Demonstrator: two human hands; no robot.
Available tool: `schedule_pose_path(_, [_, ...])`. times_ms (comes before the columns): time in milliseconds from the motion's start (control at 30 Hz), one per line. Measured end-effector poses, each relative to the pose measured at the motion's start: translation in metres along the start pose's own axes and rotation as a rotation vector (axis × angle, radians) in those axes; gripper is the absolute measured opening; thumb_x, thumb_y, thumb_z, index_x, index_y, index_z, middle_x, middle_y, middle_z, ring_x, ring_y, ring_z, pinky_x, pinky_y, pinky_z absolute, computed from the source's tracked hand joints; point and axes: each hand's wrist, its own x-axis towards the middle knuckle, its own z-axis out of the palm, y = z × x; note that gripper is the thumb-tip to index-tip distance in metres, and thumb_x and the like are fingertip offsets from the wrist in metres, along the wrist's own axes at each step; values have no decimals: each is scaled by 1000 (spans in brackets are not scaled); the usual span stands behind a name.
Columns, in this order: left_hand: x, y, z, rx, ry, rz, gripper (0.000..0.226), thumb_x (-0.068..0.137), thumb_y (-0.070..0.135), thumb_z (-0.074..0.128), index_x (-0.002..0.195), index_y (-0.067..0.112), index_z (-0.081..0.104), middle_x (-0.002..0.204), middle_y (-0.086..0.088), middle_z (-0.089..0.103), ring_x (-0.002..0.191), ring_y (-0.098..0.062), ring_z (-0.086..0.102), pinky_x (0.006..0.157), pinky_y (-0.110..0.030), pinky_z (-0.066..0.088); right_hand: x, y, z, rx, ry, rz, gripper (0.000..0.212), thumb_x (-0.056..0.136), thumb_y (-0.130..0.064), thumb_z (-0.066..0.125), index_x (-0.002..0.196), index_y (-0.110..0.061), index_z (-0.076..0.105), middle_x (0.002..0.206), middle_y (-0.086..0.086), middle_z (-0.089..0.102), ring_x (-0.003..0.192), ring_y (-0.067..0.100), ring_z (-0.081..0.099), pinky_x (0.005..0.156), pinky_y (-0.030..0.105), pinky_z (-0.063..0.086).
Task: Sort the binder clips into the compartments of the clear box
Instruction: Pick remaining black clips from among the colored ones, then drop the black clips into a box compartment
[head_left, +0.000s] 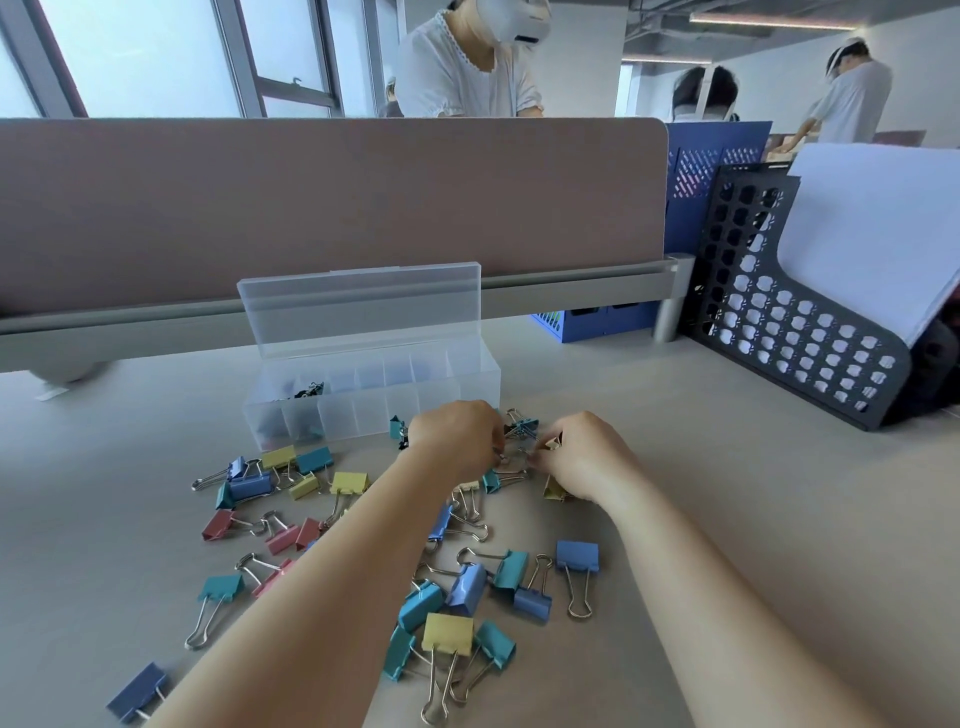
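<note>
The left hand and right hand meet at the centre of the frame, fingers curled down over a small cluster of clips. The left fingertips sit at a silver wire loop, and a small yellow clip shows at the right fingertips. Whether either hand actually pinches anything cannot be told.

Just above the hands stands the clear box, its long axis running left to right, with one row of compartments. Its lid is open and stands upright behind it. The compartments at the left end hold small black clips.

The coloured binder clips lie scattered on the desk from centre-left to the lower middle. A blue clip and a yellow clip point their wire handles toward the lower edge. A teal clip points its handles lower left.

At the right edge a black perforated file rack holds white paper.
</note>
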Motion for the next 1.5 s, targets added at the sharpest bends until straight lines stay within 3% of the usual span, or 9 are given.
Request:
schedule_pose_path(133, [-3,-3,-2,-147,28,26,10,88,33,61,96,30,66,98,6,63,90,-18,60,72,-26,48,-4,-7,-6,232,12,-26,18,81,-22,69,84,-4,71,80,19,65,71,27,59,60,30,42])
schedule_pose_path(233, [-14,-7,-14,-756,27,-112,9,89,25,60,87,17,64,71,1,53,54,-12,44,47,-19,35,-7,-16,-11,567,-35,13,17,84,-20,66,75,-8,58,69,17,40,48,16,30,45,21,18])
schedule_pose_path(367, [-32,-30,-39,-1817,-281,-424,20,94,16,50,75,12,50,56,1,42,35,-6,26,29,-12,16,-12,-41,-12,1235,-343,173,16,93,-18,55,80,-9,54,62,2,47,34,4,28,30,12,13])
schedule_pose_path(467, [-36,-53,-49,-2196,-397,-460,21,91,16,40,70,13,40,54,0,43,31,-6,29,25,-10,16,-14,-69,-1,1534,-595,293,19,92,-21,45,78,-9,53,59,1,47,34,5,32,28,10,16])
schedule_pose_path(567, [-36,-72,-54,-2376,-337,-479,19,88,15,36,69,13,38,55,-1,43,31,-8,32,24,-11,19,-10,-101,16,1601,-617,327,23,89,-20,41,75,-8,55,59,3,49,35,7,34,28,10,17])
schedule_pose_path(733, [-27,-112,-62,-2501,-28,-596,18,87,14,39,69,13,40,57,-4,47,35,-11,41,27,-14,30,9,-159,43,1621,-480,328,23,88,-19,40,71,-11,53,60,1,49,36,9,35,30,11,18])
schedule_pose_path(1000, [6,-174,-90,-2338,509,-660,24,90,6,38,67,10,44,63,-2,44,53,-13,43,47,-15,45,64,-225,78,1651,-336,366,30,95,-19,38,66,-14,47,59,-1,43,39,8,30,30,13,15])
schedule_pose_path(1100, [17,-191,-86,-2232,588,-647,23,91,7,39,69,11,43,64,-1,44,56,-13,44,58,-19,41,82,-239,95,1697,-257,412,31,95,-22,39,67,-13,48,56,-2,44,45,10,29,34,13,19])
schedule_pose_path(1500, [27,-196,-79,-1770,656,-680,22,91,17,42,80,15,60,79,0,64,72,-15,54,64,-25,36,95,-253,119,1572,-194,345,28,90,-25,49,65,-16,56,68,-3,60,63,15,53,60,27,37])
